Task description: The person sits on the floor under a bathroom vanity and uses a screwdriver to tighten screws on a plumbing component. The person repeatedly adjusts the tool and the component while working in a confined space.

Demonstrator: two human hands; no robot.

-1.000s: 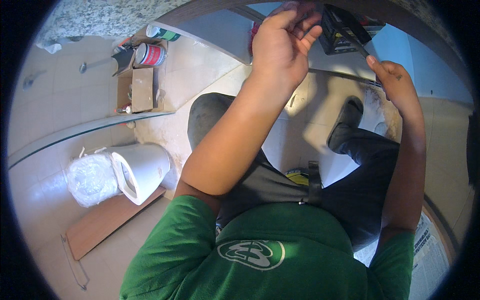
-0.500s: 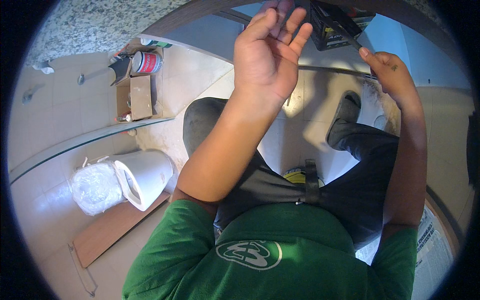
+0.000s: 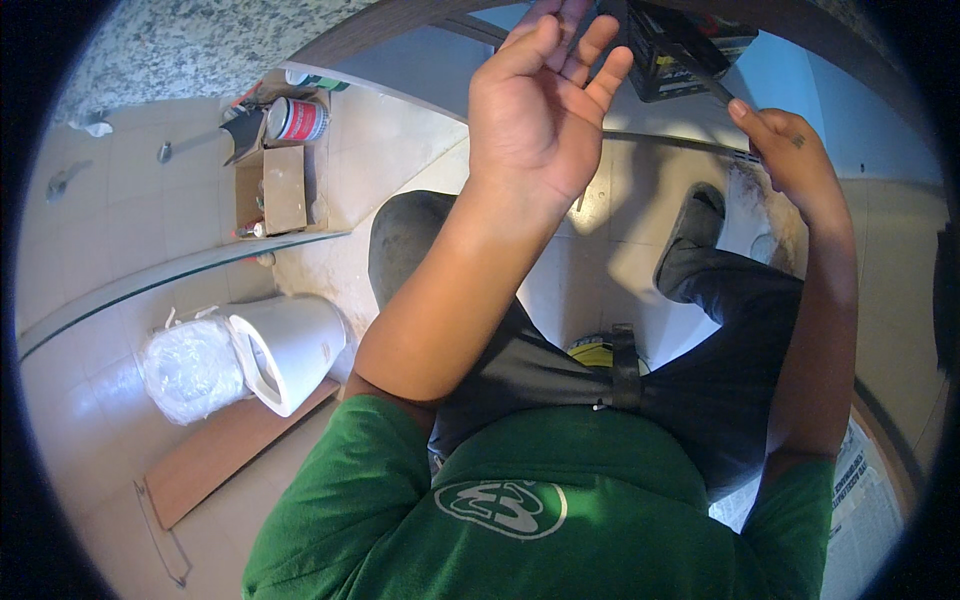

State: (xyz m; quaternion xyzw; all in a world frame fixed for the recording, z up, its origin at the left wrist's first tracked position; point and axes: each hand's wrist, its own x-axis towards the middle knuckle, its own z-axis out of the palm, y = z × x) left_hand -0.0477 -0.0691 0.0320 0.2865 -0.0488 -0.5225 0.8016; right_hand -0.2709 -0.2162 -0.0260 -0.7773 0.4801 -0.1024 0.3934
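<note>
My left hand (image 3: 545, 120) is raised under the dark front edge of the counter, palm facing me and fingers apart. Nothing shows in its palm; some fingertips lie in shadow at the top. Farther right, my right hand (image 3: 795, 155) pinches the near end of a thin dark bar (image 3: 713, 85) between thumb and fingers. The bar slants up and left, and its far end is lost in the dark. Behind the bar stands a black plastic crate (image 3: 655, 85) with things in it that I cannot make out.
Speckled stone countertop (image 3: 200, 55) spans the upper left. Below it are an open cardboard box (image 3: 285, 190) and a paint can (image 3: 297, 120). A glass panel (image 3: 170, 280) separates them from a white toilet (image 3: 300, 345) and a wooden board (image 3: 240, 450). Newspaper (image 3: 865, 510) lies lower right.
Both hands have shifted very slightly right, and the view has moved a little. My grip on the bar and my left hand's spread fingers look the same.
</note>
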